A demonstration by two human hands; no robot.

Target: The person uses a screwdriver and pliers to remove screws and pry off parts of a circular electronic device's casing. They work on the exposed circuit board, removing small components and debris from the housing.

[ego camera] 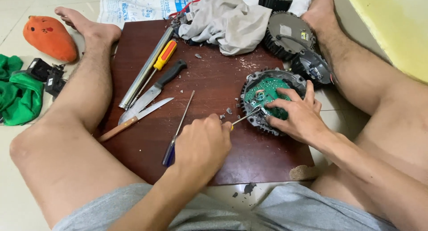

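A round black finned housing [252, 90] with a green circuit board [267, 89] inside lies at the right side of a dark brown wooden board [214, 79]. My right hand [299, 116] lies over the housing's near right part, fingers spread on the circuit board, holding it down. My left hand [203, 146] is closed around a screwdriver [244, 118]. Its thin metal shaft points right, and the tip touches the housing's near edge beside my right fingers. The handle is almost fully hidden in my fist.
On the board lie a blue-handled screwdriver [178, 128], two knives [147, 107], a yellow-and-red screwdriver [164, 55], a metal tube [145, 68] and a grey cloth [227, 21]. Black round parts [287, 35] sit behind the housing. My bare legs flank the board; an orange plush toy [49, 37] and green cloth [20, 95] lie left.
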